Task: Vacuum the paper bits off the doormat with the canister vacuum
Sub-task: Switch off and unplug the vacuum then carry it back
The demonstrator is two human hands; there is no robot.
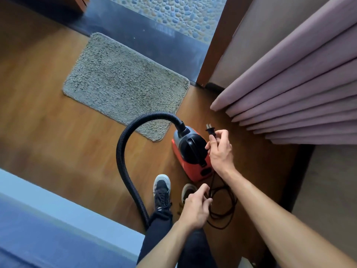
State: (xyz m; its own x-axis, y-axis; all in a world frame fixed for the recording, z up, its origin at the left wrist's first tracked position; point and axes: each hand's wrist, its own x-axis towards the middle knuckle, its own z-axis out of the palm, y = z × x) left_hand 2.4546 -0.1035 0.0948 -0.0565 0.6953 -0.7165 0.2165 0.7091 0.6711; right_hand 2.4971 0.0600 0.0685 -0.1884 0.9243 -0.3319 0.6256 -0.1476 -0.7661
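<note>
Setup step, by the look of it: sorting out the power lead, no suction work begun.

- Right hand (220,149): pinching plug (210,130) betw. thumb & fingertips, prongs up, just above & right of the canister vacuum (190,151).
- Left hand (195,207): fingers curled round cord (222,215), lower down nr the knees. Rest of cord in loose loops on wood floor (48,113) beside the shoes (161,188).
- Canister vacuum: upright on floor, just beside near-right corner of doormat (123,84), not on it.
- Hose (123,151): arcing up from the front of the vac, over the mat's near edge, then back down past the leg. Nozzle end hidden.
- Doormat: flat, by the door threshold. Paper bits too small to tell in the shaggy pile.

Next move, prob.: needs a wall socket, none in view, maybe behind curtain (299,84). Calls for paying out cord w/o snagging the loops, then plugging in, switching on and taking up the hose end.

Containers: only the vac's own body, closed; contents not visible.
</note>
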